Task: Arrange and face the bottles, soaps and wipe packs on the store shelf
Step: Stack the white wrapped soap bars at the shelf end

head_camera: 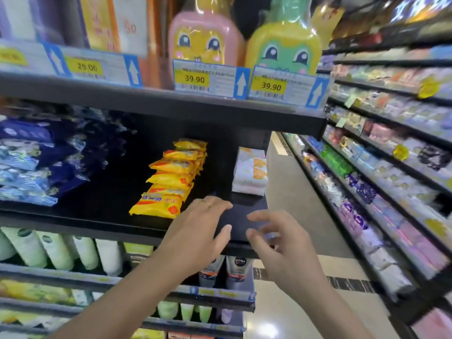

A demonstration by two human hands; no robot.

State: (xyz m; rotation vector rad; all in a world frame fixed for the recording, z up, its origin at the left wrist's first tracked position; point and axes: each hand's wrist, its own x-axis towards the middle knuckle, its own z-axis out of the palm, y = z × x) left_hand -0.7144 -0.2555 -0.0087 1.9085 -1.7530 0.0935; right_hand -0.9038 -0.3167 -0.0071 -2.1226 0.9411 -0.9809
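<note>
A row of yellow-orange soap packs (171,177) runs from the front of the black middle shelf (97,216) toward its back. White-and-orange wipe packs (249,173) are stacked at the shelf's right end. Blue packs (36,162) lie piled at the left. My left hand (198,228) hovers over the shelf's front right part, fingers relaxed, holding nothing, just right of the front soap pack. My right hand (283,243) is beside it at the shelf's front edge, fingers loosely curled and blurred, with nothing in it.
Pink (205,37) and yellow-green (283,42) cartoon bottles stand on the upper shelf behind 39.90 price tags. White and green bottles (56,250) and dark tubes (237,270) fill lower shelves. An aisle floor (288,192) and a long stocked shelf run (391,167) lie to the right.
</note>
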